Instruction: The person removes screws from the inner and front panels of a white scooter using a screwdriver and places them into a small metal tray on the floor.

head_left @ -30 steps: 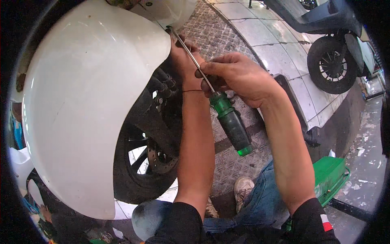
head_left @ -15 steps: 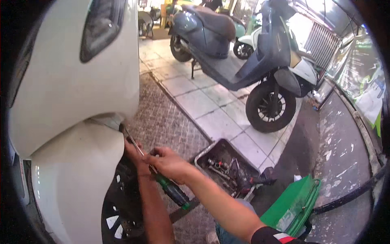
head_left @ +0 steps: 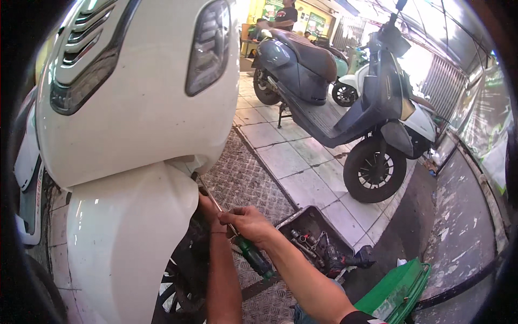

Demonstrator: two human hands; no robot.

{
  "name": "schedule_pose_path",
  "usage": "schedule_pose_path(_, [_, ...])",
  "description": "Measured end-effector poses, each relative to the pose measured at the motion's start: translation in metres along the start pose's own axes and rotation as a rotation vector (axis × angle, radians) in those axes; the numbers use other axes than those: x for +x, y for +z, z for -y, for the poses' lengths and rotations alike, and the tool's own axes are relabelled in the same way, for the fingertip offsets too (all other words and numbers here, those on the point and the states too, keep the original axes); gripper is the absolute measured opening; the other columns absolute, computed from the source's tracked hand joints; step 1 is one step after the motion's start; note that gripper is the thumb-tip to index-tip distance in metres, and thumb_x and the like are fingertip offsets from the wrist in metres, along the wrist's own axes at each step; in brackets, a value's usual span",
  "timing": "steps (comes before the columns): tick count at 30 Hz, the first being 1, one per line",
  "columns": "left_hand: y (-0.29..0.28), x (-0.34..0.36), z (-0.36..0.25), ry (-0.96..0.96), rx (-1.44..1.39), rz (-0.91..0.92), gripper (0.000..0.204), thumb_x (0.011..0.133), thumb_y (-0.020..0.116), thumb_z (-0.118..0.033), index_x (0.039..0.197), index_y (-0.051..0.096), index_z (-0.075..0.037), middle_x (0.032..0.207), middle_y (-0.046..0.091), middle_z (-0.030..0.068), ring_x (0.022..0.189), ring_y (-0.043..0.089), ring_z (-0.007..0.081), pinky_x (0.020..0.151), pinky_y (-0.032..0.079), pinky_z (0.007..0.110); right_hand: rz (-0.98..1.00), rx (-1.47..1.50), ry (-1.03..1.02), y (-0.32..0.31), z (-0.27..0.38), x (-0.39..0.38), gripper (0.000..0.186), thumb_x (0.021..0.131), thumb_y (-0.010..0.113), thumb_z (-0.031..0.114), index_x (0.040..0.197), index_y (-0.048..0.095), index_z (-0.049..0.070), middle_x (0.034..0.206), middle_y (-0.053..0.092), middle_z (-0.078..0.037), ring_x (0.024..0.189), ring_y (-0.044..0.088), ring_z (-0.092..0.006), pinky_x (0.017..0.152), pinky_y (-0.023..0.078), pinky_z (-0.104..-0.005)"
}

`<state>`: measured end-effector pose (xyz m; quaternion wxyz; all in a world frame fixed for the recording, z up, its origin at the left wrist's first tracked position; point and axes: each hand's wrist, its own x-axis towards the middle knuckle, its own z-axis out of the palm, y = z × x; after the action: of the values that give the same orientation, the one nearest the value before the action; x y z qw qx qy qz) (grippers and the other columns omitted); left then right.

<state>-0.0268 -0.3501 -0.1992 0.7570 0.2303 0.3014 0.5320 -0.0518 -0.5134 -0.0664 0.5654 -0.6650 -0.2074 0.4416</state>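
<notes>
My right hand point(head_left: 253, 224) is closed round the upper part of a long screwdriver point(head_left: 252, 258), where the shaft meets the green and black handle. The handle sticks out below the hand, and the metal shaft slants up to the gap under a white scooter's front panel point(head_left: 145, 129). Beside the shaft, my left hand point(head_left: 208, 208) reaches in at the edge of the white front fender point(head_left: 127, 227). Its fingers are mostly hidden there, so their grip does not show. The screwdriver's tip is out of sight at the gap.
A black tray point(head_left: 310, 216) of tools stands on the right, with a power tool point(head_left: 337, 259) at its edge. Nearer lies a green case point(head_left: 391, 297). A dark grey scooter point(head_left: 324, 102) is parked beyond on the tiles point(head_left: 286, 162). A person point(head_left: 284, 19) is in the background.
The view has shifted, so more of the white scooter's front shows and everything sits further right and lower. My right hand still grips the screwdriver, and my left stays by the fender.
</notes>
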Motion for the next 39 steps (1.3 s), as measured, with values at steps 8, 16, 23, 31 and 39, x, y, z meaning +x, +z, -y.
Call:
schedule_pose_path(8, [0.008, -0.014, -0.008, 0.075, 0.073, 0.054, 0.031, 0.094, 0.047, -0.038, 0.101, 0.047, -0.008, 0.07, 0.044, 0.0035, 0.055, 0.039, 0.0121, 0.051, 0.036, 0.027, -0.003, 0.022, 0.008, 0.004, 0.011, 0.0, 0.024, 0.088, 0.063, 0.023, 0.088, 0.065, -0.001, 0.067, 0.06, -0.006, 0.054, 0.055, -0.0118, 0.047, 0.043, -0.0259])
schedule_pose_path(16, [0.01, -0.007, -0.003, 0.184, 0.137, 0.072, 0.029, 0.094, 0.047, -0.033, 0.107, 0.047, -0.006, 0.075, 0.046, 0.0045, 0.059, 0.04, 0.0122, 0.054, 0.037, 0.027, -0.025, -0.012, -0.008, 0.011, 0.012, -0.002, 0.028, 0.087, 0.064, 0.021, 0.094, 0.065, -0.006, 0.078, 0.064, -0.009, 0.063, 0.059, -0.0164, 0.054, 0.047, -0.0298])
schedule_pose_path(23, [0.012, -0.013, 0.002, 0.302, 0.244, 0.09, 0.029, 0.095, 0.047, -0.029, 0.112, 0.047, -0.005, 0.078, 0.047, 0.0054, 0.062, 0.042, 0.0123, 0.056, 0.038, 0.027, -0.149, -0.155, -0.033, 0.026, 0.028, -0.008, 0.023, 0.085, 0.064, 0.023, 0.089, 0.061, 0.0, 0.069, 0.058, -0.007, 0.055, 0.054, -0.0155, 0.048, 0.043, -0.0294])
schedule_pose_path(31, [0.01, -0.019, 0.008, 0.524, 0.442, 0.105, 0.031, 0.095, 0.046, -0.024, 0.118, 0.047, -0.003, 0.083, 0.049, 0.0065, 0.066, 0.043, 0.0124, 0.059, 0.038, 0.026, -0.188, -0.066, -0.035, 0.018, 0.007, -0.004, 0.024, 0.087, 0.053, 0.019, 0.085, 0.065, -0.001, 0.065, 0.057, -0.007, 0.053, 0.053, -0.0137, 0.047, 0.041, -0.0274])
schedule_pose_path(39, [-0.005, 0.006, -0.027, 0.693, 0.677, 0.109, 0.033, 0.096, 0.045, -0.024, 0.122, 0.045, -0.004, 0.082, 0.047, 0.0037, 0.065, 0.036, 0.0097, 0.061, 0.034, 0.024, -0.074, -0.122, -0.144, 0.033, 0.007, 0.002, 0.025, 0.088, 0.055, 0.017, 0.091, 0.069, -0.003, 0.071, 0.06, -0.009, 0.053, 0.052, -0.0132, 0.048, 0.041, -0.0264])
